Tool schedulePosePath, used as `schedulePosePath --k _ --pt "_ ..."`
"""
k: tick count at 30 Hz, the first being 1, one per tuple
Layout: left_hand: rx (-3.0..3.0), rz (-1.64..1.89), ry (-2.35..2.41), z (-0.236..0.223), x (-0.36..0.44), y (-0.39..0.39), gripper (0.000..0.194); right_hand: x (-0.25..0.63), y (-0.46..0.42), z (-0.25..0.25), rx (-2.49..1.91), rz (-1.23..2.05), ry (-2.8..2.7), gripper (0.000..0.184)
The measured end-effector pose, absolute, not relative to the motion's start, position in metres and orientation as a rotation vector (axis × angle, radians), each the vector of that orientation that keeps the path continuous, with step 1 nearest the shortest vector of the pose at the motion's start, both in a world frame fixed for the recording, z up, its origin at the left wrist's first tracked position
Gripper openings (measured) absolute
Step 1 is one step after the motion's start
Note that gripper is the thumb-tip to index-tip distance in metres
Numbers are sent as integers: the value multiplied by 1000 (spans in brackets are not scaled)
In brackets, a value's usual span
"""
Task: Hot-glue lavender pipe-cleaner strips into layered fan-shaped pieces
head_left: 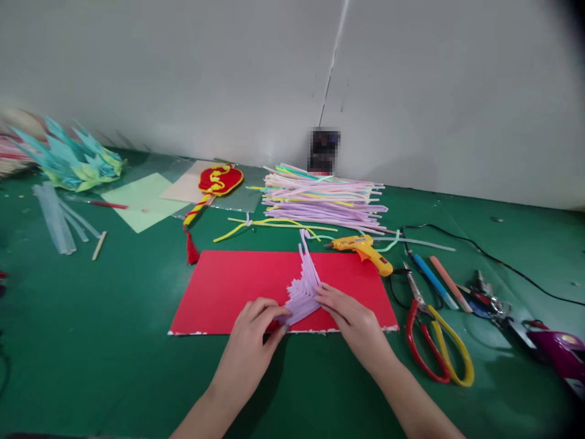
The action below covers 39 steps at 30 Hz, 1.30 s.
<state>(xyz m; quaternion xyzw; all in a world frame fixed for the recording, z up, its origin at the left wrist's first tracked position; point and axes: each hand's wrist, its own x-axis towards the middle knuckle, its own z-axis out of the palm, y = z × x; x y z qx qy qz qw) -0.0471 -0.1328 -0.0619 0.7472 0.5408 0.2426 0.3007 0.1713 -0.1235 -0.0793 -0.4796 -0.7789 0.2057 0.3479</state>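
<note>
A folded piece of lilac pipe cleaners (303,285) lies on a red sheet (219,286) in front of me, its tip pointing away. My left hand (256,334) is closed, pinching the piece's near left end against the sheet. From the right, my right hand (350,317) presses bent fingers on the piece's right edge. Both forearms reach in from the bottom of the head view.
A stack of pastel pipe cleaners (324,196) lies behind the sheet. A yellow glue gun (363,249) with a black cord, scissors (436,341), pens (434,280) and a purple tool (560,350) sit right. Glue sticks (57,219), green paper (141,200), a red ornament (218,180) and teal paper leaves (73,161) lie left.
</note>
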Motion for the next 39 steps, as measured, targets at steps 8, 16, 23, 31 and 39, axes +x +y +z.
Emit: schedulePosePath --k 8,16,23,31,39 --pt "2058 630 1483 -65 -52 -134 19 171 -126 -83 -1375 546 -1968 34" --pt "2003 621 1479 -64 -54 -133 9 171 -127 -83 -1389 556 -1958 33" --pt "1996 657 1465 -69 -57 -133 11 170 -126 -81 -1399 556 -1948 32" --pt "1963 673 1472 -67 -61 -132 10 171 -126 -80 -1399 576 -1956 33" --pt "1953 664 1482 -67 -61 -133 13 170 -125 -79 -1411 572 -1952 33"
